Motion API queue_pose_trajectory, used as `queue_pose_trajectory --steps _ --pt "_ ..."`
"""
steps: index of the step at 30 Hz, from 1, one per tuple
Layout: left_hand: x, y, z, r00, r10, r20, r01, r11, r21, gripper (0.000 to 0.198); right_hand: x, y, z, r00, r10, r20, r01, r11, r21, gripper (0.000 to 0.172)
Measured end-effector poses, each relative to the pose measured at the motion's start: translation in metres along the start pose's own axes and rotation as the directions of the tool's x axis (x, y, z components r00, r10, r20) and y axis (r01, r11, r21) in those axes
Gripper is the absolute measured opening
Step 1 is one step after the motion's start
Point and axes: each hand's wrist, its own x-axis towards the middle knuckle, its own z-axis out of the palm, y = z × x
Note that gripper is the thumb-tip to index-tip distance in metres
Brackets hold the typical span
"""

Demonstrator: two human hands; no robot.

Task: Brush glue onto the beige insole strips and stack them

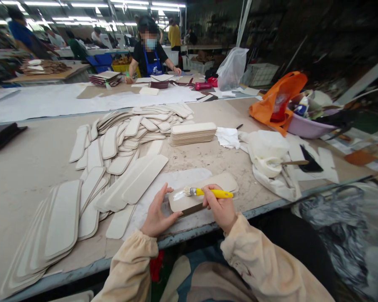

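My right hand (219, 207) grips a brush with a yellow handle (222, 193). Its pale bristles (187, 191) touch the top of a light, round-cornered panel (181, 201), where a wet, shiny patch shows. The panel lies on top of a short stack near the table's front edge. At the stack's left end is my left hand (159, 212), thumb and fingers spread around the corner. Another panel (228, 182) lies just behind my right hand. Left of my hands, several long panels (146, 178) overlap in a fan.
Many loose panels (132, 130) cover the table's left side, beside a neat stack (193, 133). To the right stand a plastic-wrapped white tub (267, 163) with a stick, a lilac basin (311, 126) and an orange bag (279, 100). A masked person (151, 58) works opposite.
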Motion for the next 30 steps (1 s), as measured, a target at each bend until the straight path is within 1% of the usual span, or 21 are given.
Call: queue_pose_trajectory --steps 3,6,11,14,16,18,20,22,24,27,30 --pt "0.0 0.0 0.0 1.0 -0.002 -0.005 0.002 1.0 0.017 0.094 0.005 0.003 -0.022 0.995 0.01 -0.102 -0.016 0.998 -0.061 0.029" --pt "0.0 0.0 0.0 1.0 -0.005 -0.009 0.006 1.0 0.024 0.093 0.009 0.008 -0.046 0.979 0.011 -0.203 -0.037 0.991 -0.13 0.033" --pt "0.001 -0.001 0.0 1.0 0.012 -0.01 -0.012 1.0 0.027 0.093 0.016 0.017 -0.083 0.942 -0.063 -0.33 -0.034 0.96 -0.28 0.035" --pt "0.002 -0.001 -0.001 1.0 0.015 -0.015 -0.014 0.999 0.034 0.093 0.018 0.019 -0.098 0.919 -0.127 -0.373 -0.03 0.922 -0.386 0.037" --pt "0.002 0.0 -0.001 1.0 0.01 -0.01 -0.009 0.999 0.038 0.092 0.016 0.017 -0.099 0.91 -0.156 -0.385 -0.017 0.912 -0.41 0.036" --pt "0.001 0.001 -0.001 1.0 0.01 -0.006 -0.01 0.999 0.039 0.092 0.012 0.012 -0.091 0.911 -0.14 -0.388 0.0 0.941 -0.339 0.034" --pt "0.001 0.001 -0.001 1.0 0.018 -0.005 -0.018 0.999 0.035 0.093 0.006 0.005 -0.074 0.932 -0.061 -0.357 0.0 0.986 -0.17 0.033" --pt "0.001 0.0 0.0 1.0 0.027 -0.006 -0.027 0.999 0.024 0.094 0.002 -0.004 -0.051 0.966 0.036 -0.257 -0.03 0.999 0.025 0.034" --pt "0.0 0.0 0.0 1.0 0.029 -0.005 -0.029 1.0 0.012 0.094 -0.001 -0.011 -0.026 0.986 0.107 -0.127 -0.086 0.983 0.161 0.036" --pt "0.0 0.0 0.0 1.0 0.017 0.003 -0.017 1.0 0.009 0.094 0.001 -0.016 0.004 0.983 0.183 0.012 -0.18 0.95 0.254 0.038" --pt "0.0 -0.001 0.0 1.0 0.009 0.007 -0.009 1.0 0.003 0.095 0.006 -0.015 0.02 0.968 0.236 0.089 -0.251 0.933 0.257 0.039"
